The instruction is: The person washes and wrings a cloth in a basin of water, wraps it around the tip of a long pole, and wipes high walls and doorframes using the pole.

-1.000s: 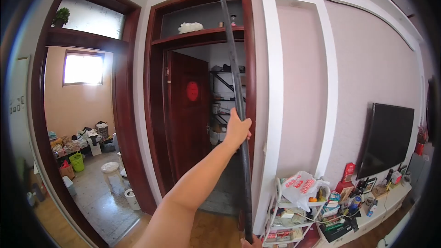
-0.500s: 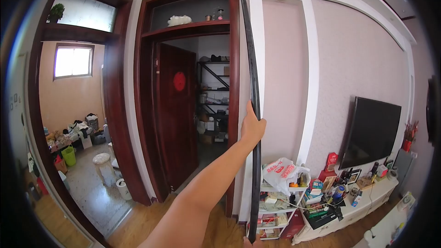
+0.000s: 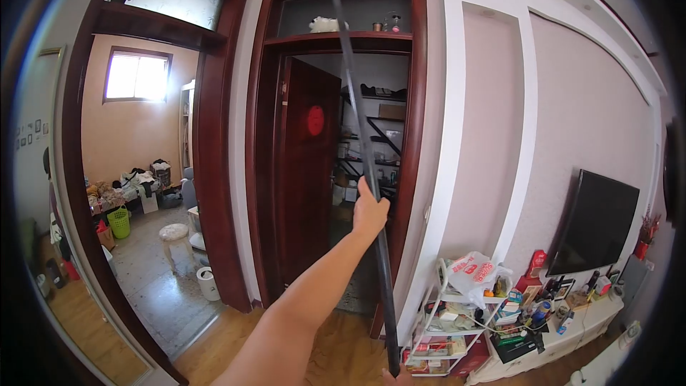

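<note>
A long dark pole (image 3: 384, 275) stands before me, tilted with its upper end leaning left past the top of the frame. My left hand (image 3: 370, 212), on an outstretched arm, is wrapped around it near mid-height. At the bottom edge of the view, my right hand (image 3: 397, 378) grips the pole's low end; only a small part of that hand shows. Behind the pole are a dark red door frame (image 3: 419, 64) and a door (image 3: 304, 171) with a round red sticker, standing ajar. Above it a shelf (image 3: 286, 41) bears a white figure and small ornaments.
A white rack (image 3: 434, 323) with a plastic bag stands at the lower right, beside a cluttered white cabinet (image 3: 529, 357) under a wall-mounted television (image 3: 594, 221). On the left, another doorway shows a stool (image 3: 174, 232), a white bin (image 3: 208, 284) and a green basket (image 3: 120, 222).
The pole's upper part has swung left, from nearly upright to a clear tilt across the doorway, with my left hand moving along. The view has turned somewhat left.
</note>
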### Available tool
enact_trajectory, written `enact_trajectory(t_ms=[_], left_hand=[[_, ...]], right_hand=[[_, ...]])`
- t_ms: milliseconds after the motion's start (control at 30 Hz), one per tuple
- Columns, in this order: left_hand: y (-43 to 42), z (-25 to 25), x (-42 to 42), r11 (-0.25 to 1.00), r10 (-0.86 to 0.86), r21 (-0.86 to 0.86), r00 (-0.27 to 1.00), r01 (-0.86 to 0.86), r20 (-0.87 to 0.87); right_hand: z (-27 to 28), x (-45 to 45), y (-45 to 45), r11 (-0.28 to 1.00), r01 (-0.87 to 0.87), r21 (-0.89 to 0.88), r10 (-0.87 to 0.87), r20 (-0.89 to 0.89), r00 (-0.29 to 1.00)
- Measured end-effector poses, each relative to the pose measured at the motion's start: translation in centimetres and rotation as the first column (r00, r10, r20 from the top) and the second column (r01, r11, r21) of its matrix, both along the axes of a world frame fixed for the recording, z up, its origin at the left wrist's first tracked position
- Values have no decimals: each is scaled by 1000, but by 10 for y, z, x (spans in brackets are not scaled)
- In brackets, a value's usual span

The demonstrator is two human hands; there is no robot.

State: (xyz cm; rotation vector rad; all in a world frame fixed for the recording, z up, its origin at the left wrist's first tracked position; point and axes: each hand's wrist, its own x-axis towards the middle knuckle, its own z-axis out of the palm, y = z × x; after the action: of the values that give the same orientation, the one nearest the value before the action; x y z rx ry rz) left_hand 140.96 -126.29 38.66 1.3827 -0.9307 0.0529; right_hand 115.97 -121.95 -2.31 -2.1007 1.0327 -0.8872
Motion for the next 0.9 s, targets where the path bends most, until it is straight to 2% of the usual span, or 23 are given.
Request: enact_trajectory(t_ms=[133, 167, 233, 267, 333, 367, 400, 533, 600, 700, 833, 900], left_hand=[[39, -15, 52, 998, 3, -69, 998, -7, -61], [45, -20, 67, 997, 8, -75, 998, -13, -58], [60, -26, 92, 996, 4, -84, 998, -9, -59], [65, -26, 103, 996, 7, -85, 998, -12, -60], [73, -20, 123, 987, -58, -160, 966, 17, -253], [77, -14, 131, 975, -37, -218, 951, -33, -308], [83, -7, 141, 972, 13, -217, 948, -86, -319], [112, 1, 131, 976, 27, -196, 950, -92, -313], [107, -6, 135, 960, -191, -256, 932, 112, -309], [95, -28, 111, 936, -302, -285, 887, 207, -349], [75, -56, 57, 909, -391, -294, 851, 296, -351], [68, -70, 27, 886, -447, -303, 821, 352, -355]], right_hand=[[-47, 37, -5, 990, -43, -133, 39, -34, 999], [-31, 44, 9, 990, -47, -134, 43, -37, 998], [17, 52, 42, 946, 72, -315, -75, 2, 997], [24, 57, 52, 953, 70, -294, -73, 1, 997], [9, 67, 57, 985, -20, -171, 16, -22, 1000], [-3, 74, 59, 994, -71, -86, 69, -30, 997], [-16, 77, 61, 992, -125, -1, 125, -29, 992], [-50, 80, 66, 883, -340, 322, 320, 116, 940], [-73, 71, 61, 781, -450, 433, 375, 252, 892], [-103, 43, 45, 663, -566, 490, 380, 431, 818], [-47, -20, 72, 574, -152, 805, 113, 106, 988], [-37, -44, 85, 596, -78, 799, 65, 48, 997]])
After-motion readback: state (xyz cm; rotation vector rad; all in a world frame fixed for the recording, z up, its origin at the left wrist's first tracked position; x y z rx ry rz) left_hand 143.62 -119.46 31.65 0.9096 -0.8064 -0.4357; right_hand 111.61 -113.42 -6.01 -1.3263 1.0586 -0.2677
